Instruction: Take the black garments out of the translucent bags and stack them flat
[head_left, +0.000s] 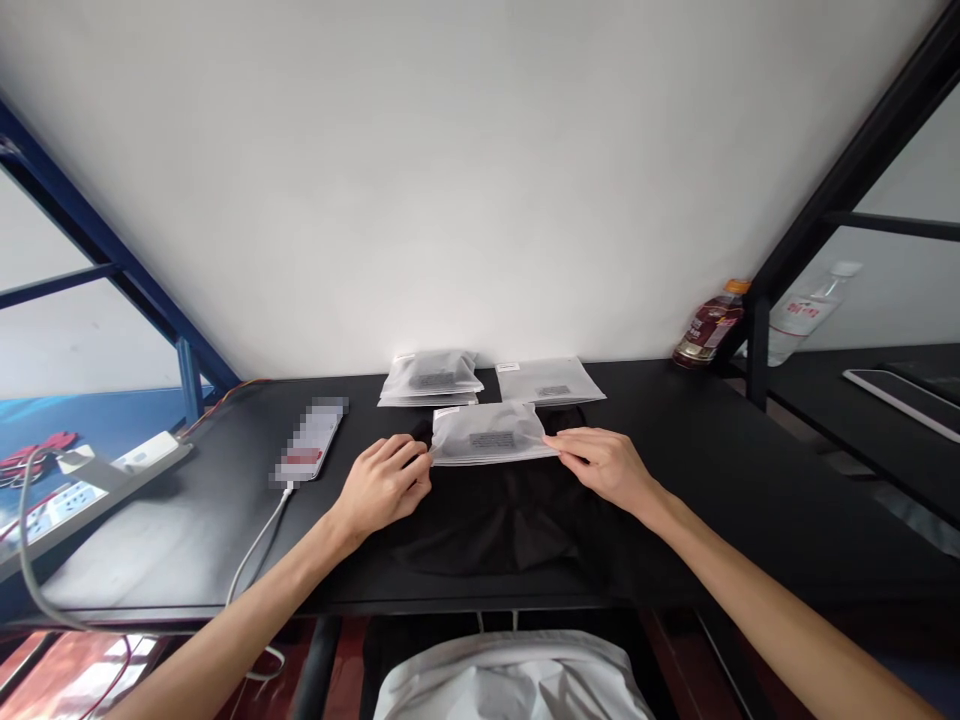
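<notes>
A frosted plastic pouch (491,432) with a dark printed label lies near the middle of the black table. My left hand (386,483) has its fingers closed on the pouch's left edge. At the right edge my right hand (604,465) pinches the same pouch between thumb and fingers. Behind it on the left is a small stack of similar pouches (431,375), and on the right another flat pouch (550,380). Crumpled black cloth (495,520) lies in front of and under the held pouch.
On the black table (720,480), a phone (313,440) with a white cable (259,540) lies at left. Beyond it sits a power strip (112,490). A dark drink bottle (711,325) leans by the right frame, with a clear bottle (811,315) behind.
</notes>
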